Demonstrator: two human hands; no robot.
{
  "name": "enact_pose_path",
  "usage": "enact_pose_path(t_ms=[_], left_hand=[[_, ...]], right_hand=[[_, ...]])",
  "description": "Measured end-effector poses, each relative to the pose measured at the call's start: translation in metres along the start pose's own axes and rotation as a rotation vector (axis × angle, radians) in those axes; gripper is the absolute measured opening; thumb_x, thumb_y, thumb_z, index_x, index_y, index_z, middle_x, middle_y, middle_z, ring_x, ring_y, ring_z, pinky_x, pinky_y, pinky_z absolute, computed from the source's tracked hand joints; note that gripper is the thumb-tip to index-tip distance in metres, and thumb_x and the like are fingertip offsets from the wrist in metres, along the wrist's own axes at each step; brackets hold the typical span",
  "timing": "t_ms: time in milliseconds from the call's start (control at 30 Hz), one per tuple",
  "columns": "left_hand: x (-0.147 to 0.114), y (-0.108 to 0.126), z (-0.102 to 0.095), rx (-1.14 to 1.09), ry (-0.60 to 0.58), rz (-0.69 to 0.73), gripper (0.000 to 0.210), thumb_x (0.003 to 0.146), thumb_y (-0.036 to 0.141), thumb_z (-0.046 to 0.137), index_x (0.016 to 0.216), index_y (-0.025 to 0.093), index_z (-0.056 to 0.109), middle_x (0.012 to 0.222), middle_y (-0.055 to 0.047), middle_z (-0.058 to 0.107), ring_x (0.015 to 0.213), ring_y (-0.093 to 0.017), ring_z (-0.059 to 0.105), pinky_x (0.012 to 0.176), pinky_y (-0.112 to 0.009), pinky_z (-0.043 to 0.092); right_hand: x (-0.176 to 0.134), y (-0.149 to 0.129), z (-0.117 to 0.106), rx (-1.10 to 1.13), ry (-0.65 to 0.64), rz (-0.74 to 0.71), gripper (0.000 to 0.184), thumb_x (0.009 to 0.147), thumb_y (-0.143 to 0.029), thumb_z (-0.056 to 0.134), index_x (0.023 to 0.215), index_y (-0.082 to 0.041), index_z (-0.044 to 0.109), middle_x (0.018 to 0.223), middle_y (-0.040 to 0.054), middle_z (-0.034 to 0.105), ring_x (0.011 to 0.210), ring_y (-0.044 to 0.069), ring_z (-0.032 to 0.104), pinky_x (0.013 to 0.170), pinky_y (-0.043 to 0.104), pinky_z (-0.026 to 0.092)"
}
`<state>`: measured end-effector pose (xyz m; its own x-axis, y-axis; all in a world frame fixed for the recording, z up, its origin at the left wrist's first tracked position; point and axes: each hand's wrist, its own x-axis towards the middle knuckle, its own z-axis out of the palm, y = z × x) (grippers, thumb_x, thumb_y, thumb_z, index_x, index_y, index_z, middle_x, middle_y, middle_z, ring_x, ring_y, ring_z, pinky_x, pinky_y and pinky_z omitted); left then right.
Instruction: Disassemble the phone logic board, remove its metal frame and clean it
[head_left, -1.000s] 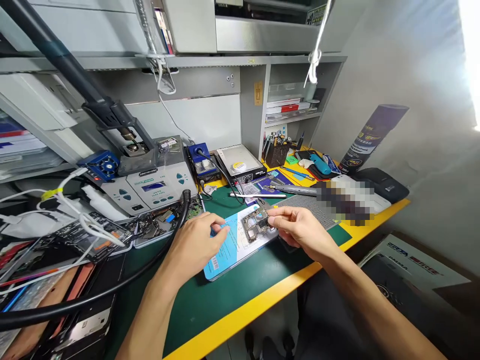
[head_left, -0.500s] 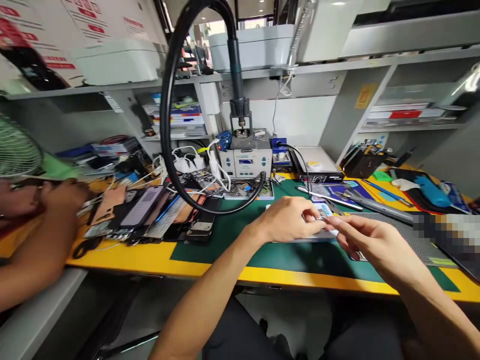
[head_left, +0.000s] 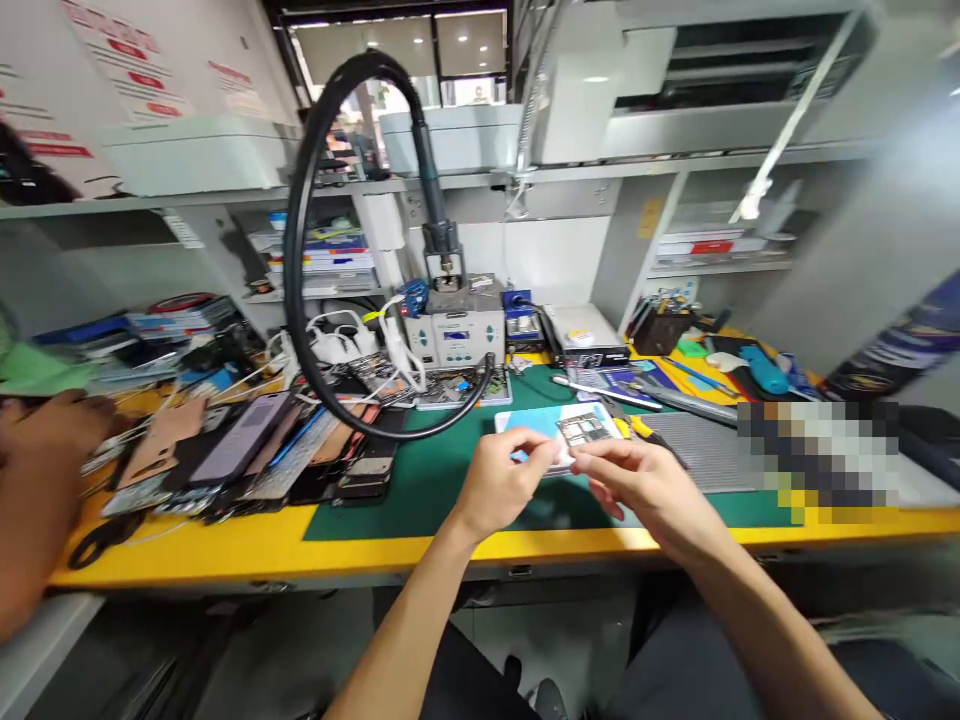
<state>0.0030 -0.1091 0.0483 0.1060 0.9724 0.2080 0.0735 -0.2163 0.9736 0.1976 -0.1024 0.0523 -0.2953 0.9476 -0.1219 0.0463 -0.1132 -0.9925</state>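
My left hand [head_left: 506, 478] and my right hand [head_left: 637, 485] meet over the green mat, fingertips pinched together on a small white piece [head_left: 562, 457]. It is too small to tell whether this is paper, tape or cloth. Just behind the fingers, a small phone circuit board [head_left: 589, 428] rests on a white and blue flat box [head_left: 517, 420], whose front is partly covered by my hands. Beside the box's right end lie yellow-handled pliers [head_left: 646, 432].
A hot-air rework station [head_left: 457, 340] with a looping black hose [head_left: 296, 270] stands behind the green mat [head_left: 427, 480]. Phones and phone parts [head_left: 247, 440] are piled on the left, near another person's arm [head_left: 37, 500]. A grey ridged mat [head_left: 712, 455] lies right.
The view has turned to the right. My hands have moved left relative to the bench, still pinched together, and the circuit board and pliers now show more plainly.
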Motion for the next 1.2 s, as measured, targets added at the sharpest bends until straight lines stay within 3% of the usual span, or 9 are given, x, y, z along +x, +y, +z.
enact_pose_path(t_ms=[67,200,467,600,667,800,900,1067,1200], left_hand=[[-0.002,-0.004,0.002,-0.143,-0.002,-0.098,0.026,0.089,0.038,0.07,0.079,0.014,0.074,0.074,-0.004,0.068,0.053,-0.01,0.053,0.041,-0.021,0.037],[-0.004,-0.003,0.007,-0.465,-0.042,-0.292,0.03,0.088,0.042,0.071,0.08,0.014,0.068,0.073,-0.001,0.057,0.056,-0.008,0.047,0.038,-0.016,0.037],[-0.005,0.002,0.006,-0.812,-0.111,-0.568,0.02,0.081,0.028,0.073,0.079,0.011,0.063,0.077,0.0,0.05,0.055,-0.005,0.041,0.033,-0.012,0.031],[-0.005,0.0,0.005,-0.829,-0.037,-0.557,0.016,0.079,0.024,0.073,0.076,0.012,0.064,0.078,0.0,0.051,0.058,-0.006,0.046,0.035,-0.013,0.035],[-0.006,0.001,0.006,-0.812,-0.007,-0.54,0.017,0.078,0.026,0.075,0.076,0.012,0.065,0.075,0.001,0.05,0.057,-0.006,0.044,0.036,-0.013,0.035],[-0.011,0.002,0.013,-0.719,0.017,-0.472,0.025,0.078,0.036,0.078,0.078,0.013,0.069,0.07,0.002,0.052,0.053,-0.006,0.041,0.036,-0.014,0.034],[-0.015,0.0,0.017,-0.607,0.025,-0.406,0.027,0.078,0.039,0.081,0.082,0.013,0.073,0.069,0.001,0.055,0.054,-0.006,0.041,0.038,-0.014,0.033],[-0.018,-0.005,0.014,-0.435,0.037,-0.329,0.031,0.08,0.043,0.08,0.092,0.014,0.077,0.066,0.0,0.057,0.054,-0.008,0.041,0.04,-0.016,0.031],[-0.018,-0.005,0.007,-0.312,0.01,-0.236,0.028,0.085,0.044,0.075,0.091,0.016,0.077,0.068,0.0,0.057,0.051,-0.007,0.04,0.042,-0.019,0.031]], right_hand=[[0.002,0.0,0.005,0.01,-0.011,-0.03,0.032,0.077,-0.048,0.082,0.085,-0.017,0.078,0.058,-0.0025,0.055,0.05,0.009,0.044,0.049,0.024,0.034],[0.008,0.003,0.011,0.013,0.032,-0.076,0.035,0.078,-0.049,0.08,0.091,-0.017,0.081,0.06,-0.0018,0.057,0.05,0.01,0.045,0.048,0.025,0.037],[0.012,0.005,0.011,0.045,0.08,-0.143,0.035,0.077,-0.047,0.081,0.091,-0.016,0.081,0.063,-0.0006,0.061,0.05,0.009,0.045,0.049,0.025,0.036],[0.003,0.001,0.013,0.087,0.165,-0.184,0.043,0.076,-0.047,0.083,0.106,-0.018,0.076,0.082,0.0015,0.068,0.061,0.011,0.054,0.053,0.024,0.042],[-0.004,0.0,0.018,0.094,0.172,-0.178,0.035,0.079,-0.048,0.081,0.095,-0.017,0.076,0.074,0.0001,0.065,0.06,0.011,0.054,0.053,0.024,0.041],[-0.012,0.0,0.028,0.305,-0.022,-0.017,0.036,0.083,-0.049,0.078,0.075,-0.015,0.072,0.053,-0.0032,0.054,0.045,0.008,0.044,0.044,0.022,0.032],[-0.011,0.003,0.031,0.508,-0.1,0.067,0.037,0.083,-0.048,0.08,0.075,-0.014,0.07,0.056,-0.0032,0.055,0.045,0.006,0.043,0.043,0.021,0.028],[-0.005,0.009,0.032,0.63,-0.164,0.12,0.032,0.08,-0.041,0.083,0.077,-0.012,0.07,0.059,-0.0045,0.051,0.048,0.005,0.041,0.044,0.019,0.027],[-0.003,0.008,0.033,0.72,-0.194,0.179,0.028,0.077,-0.034,0.086,0.082,-0.011,0.07,0.069,-0.0028,0.055,0.052,0.004,0.041,0.044,0.016,0.028]])
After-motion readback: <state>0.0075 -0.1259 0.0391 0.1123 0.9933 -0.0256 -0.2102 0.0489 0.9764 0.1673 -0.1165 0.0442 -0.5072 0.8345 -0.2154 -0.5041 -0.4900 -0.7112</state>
